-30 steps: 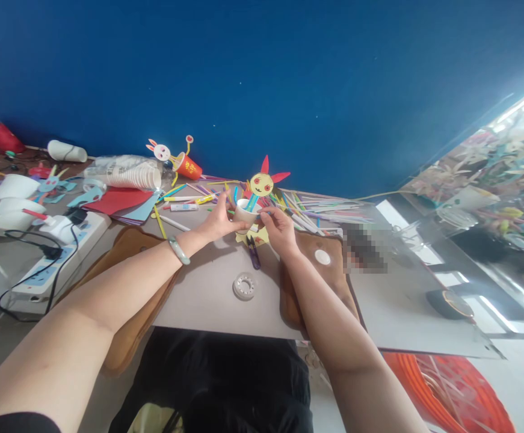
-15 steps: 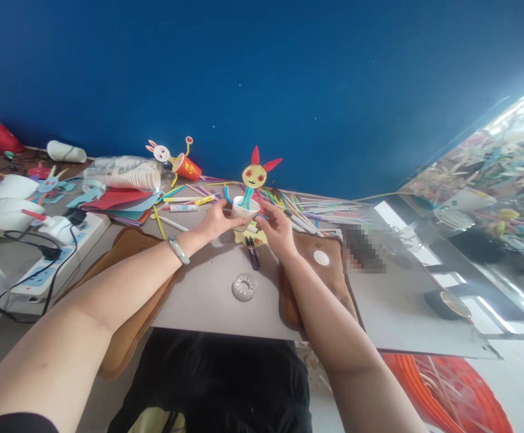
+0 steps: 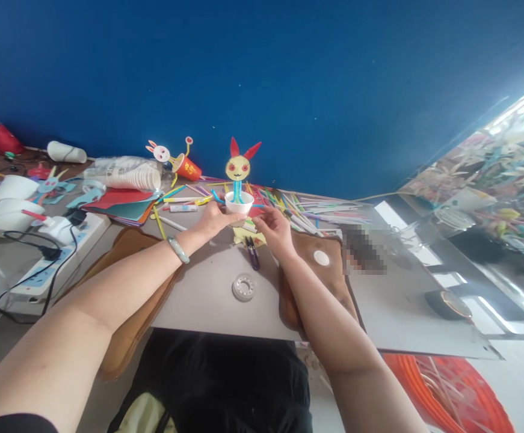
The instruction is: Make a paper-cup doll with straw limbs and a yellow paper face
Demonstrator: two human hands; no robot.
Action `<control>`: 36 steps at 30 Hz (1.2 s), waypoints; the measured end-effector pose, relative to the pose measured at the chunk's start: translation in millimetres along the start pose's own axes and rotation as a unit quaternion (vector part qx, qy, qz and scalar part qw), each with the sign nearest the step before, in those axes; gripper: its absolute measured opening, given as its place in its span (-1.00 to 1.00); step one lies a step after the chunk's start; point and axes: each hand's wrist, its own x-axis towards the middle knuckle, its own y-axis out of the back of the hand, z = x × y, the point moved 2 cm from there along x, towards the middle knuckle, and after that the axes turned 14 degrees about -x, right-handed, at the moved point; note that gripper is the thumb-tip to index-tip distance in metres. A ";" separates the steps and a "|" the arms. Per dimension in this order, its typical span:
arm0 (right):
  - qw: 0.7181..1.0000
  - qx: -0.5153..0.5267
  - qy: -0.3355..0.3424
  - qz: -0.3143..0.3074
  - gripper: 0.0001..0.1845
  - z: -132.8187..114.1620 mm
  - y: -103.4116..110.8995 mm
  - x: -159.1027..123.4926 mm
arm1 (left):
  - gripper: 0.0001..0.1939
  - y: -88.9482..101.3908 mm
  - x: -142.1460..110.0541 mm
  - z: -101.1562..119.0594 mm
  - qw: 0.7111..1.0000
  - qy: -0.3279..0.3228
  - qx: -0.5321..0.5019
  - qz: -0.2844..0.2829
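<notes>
A white paper cup (image 3: 239, 207) is gripped by my left hand (image 3: 214, 219), its thumb in front of the cup's lower part. Blue straws (image 3: 237, 191) rise from inside the cup to a round yellow rabbit face (image 3: 237, 169) with red ears. On the cup's right side, a thin blue straw (image 3: 259, 206) runs out to my right hand (image 3: 274, 228), whose fingers are closed around its end. Another short blue piece sticks out by my left fingers. Below the cup lie small dark-handled scissors (image 3: 252, 252) on yellow paper scraps (image 3: 242, 236).
A clear tape roll (image 3: 244, 287) lies near the table's front. Loose straws (image 3: 316, 210) spread along the wall. At left are stacked paper cups (image 3: 133, 174), coloured paper (image 3: 120, 201), a finished red-cup rabbit (image 3: 188, 168) and a power strip (image 3: 63, 255) with cables. Brown mats (image 3: 313, 282) lie under both arms.
The cup with its rabbit face has shifted slightly left and turned, so the face now stands more upright toward me. My right hand has moved off the cup's side to the straw.
</notes>
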 end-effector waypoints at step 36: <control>0.996 0.055 -0.023 0.066 -0.58 4.3 -2.0 3.2 | -0.47 -2.5 3.8 -13.9 0.994 -0.047 0.065 -0.069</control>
